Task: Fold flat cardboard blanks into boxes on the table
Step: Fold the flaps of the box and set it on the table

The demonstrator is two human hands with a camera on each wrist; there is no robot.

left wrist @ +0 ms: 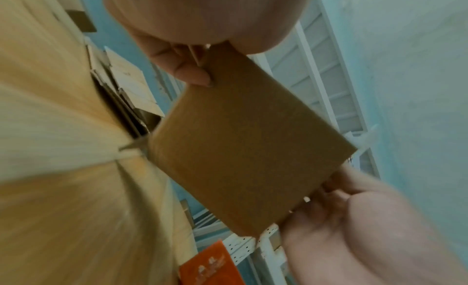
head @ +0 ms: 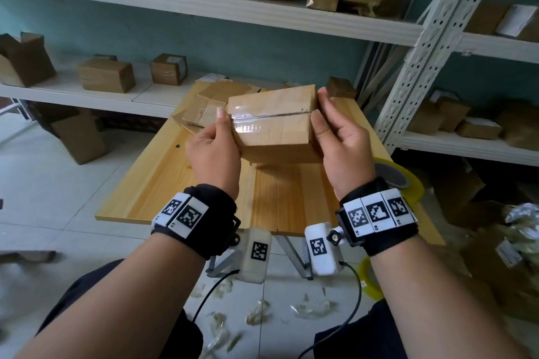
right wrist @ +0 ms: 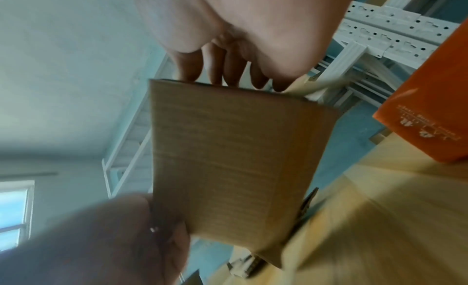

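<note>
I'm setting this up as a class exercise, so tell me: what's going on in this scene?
A person is holding a folded cardboard box above a wooden table, the left hand gripping one end and the right hand the other. Clear tape already seals the seam on the side facing up. Flat cardboard blanks lie at the far end of the table, and a roll of tape sits at its right edge.

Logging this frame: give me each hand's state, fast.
Left hand: holds the taped cardboard box by its left end.
Right hand: holds the same box's right end.
</note>
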